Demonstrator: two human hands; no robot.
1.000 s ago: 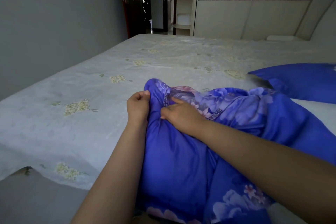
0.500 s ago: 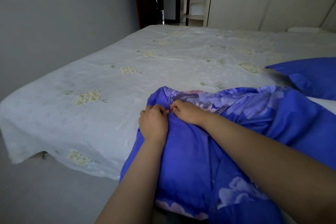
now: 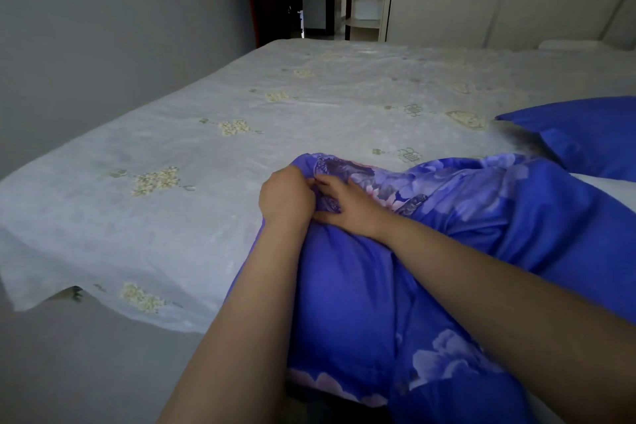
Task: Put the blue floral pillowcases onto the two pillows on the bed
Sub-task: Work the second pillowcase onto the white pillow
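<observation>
Left hand: the left hand (image 3: 285,194) was curled tight, gripping the top edge of the blue floral pillowcase (image 3: 347,289).
Right hand: the right hand (image 3: 344,205) pinched the same edge, touching the left hand.
Pillowcase: it lay low and right of the middle, on the bed (image 3: 213,182).
Second pillow: the second pillow (image 3: 585,134) sat at the right edge, blue.

Blue floral pillowcase (image 3: 361,286) bunched over pillow

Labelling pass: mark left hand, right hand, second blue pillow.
left hand (image 3: 285,194), head view, back of hand.
right hand (image 3: 347,205), head view, back of hand.
second blue pillow (image 3: 585,134), head view, top face.
</observation>
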